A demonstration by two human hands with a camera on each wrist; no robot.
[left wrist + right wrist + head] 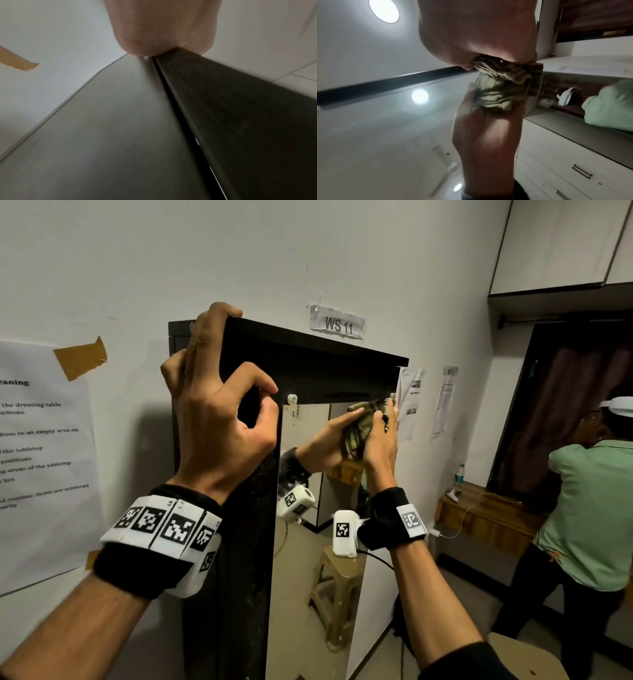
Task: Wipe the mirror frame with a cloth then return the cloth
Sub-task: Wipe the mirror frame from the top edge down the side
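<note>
left hand [219, 419]: your grip's hooked over the top left corner of the mirror frame [308, 350], fingers curled over the top edge, thumb in front.
right hand [380, 440]: clenched round the cloth [368, 414], pressing it vs the glass at the mirror's top right, right under the frame's top bar.
cloth: bunched up, olive/striped, touching the mirror [308, 542] w/ its reflection right beside it.
bg: WS 11 label [338, 324] on the wall above; person in a green shirt [589, 508] off to the right.

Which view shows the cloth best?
The right wrist view: the cloth fills the centre, bunched against the mirror by the right hand, folds and reflection clear. The head view shows it small at the mirror's upper right; the left wrist view shows none of it.
</note>
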